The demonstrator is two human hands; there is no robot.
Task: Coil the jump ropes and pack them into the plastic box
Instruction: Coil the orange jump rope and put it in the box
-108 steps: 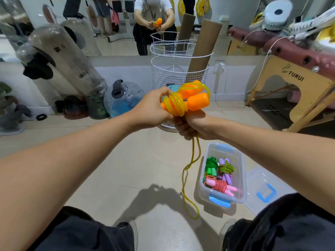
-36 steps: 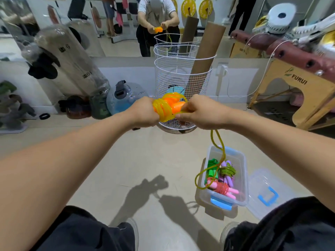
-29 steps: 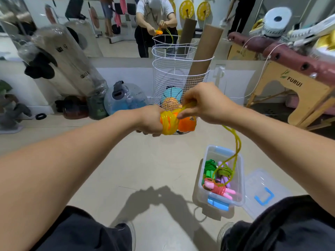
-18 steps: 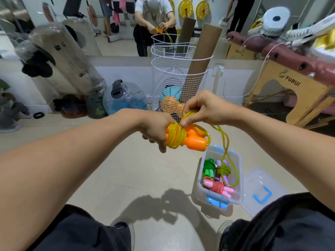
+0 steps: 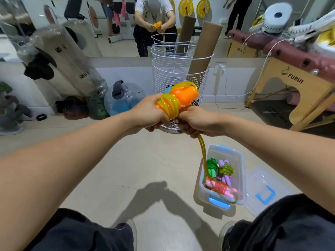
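Fingers of the left hand (image 5: 150, 113) were curled around the orange handles (image 5: 184, 95), clamping them together just behind the stack of yellow wraps (image 5: 169, 105), and the right hand (image 5: 195, 122) was closed on the loose yellow rope (image 5: 203, 147) directly below the bundle, knuckles up, fingertips tucked underneath and out of sight. Both forearms reached straight out and met at chest level, wrists nearly touching, in front of the white wire basket (image 5: 177, 73).

From the right fist the free tail dropped and ended in a loop that hung over the front of the clear plastic box (image 5: 239, 169) on the floor (image 5: 126, 169). In that box lay a green bundle (image 5: 211, 166), a purple-handled bundle (image 5: 225, 171) and a pink-handled bundle (image 5: 219, 187), already coiled. The lid (image 5: 264, 189) lay flat just beside the box on its right.

By my reading the winding was well along, with one last stretch of rope to take up. To do it well, I'd say the left grip needed to stay firm on the handles so the coils could not slide off toward the ends, while the right hand fed the rope under light tension, each turn laid snug against the last. The dangling loop looked the likeliest thing to catch on the box rim, so it would want lifting clear before the next turn.
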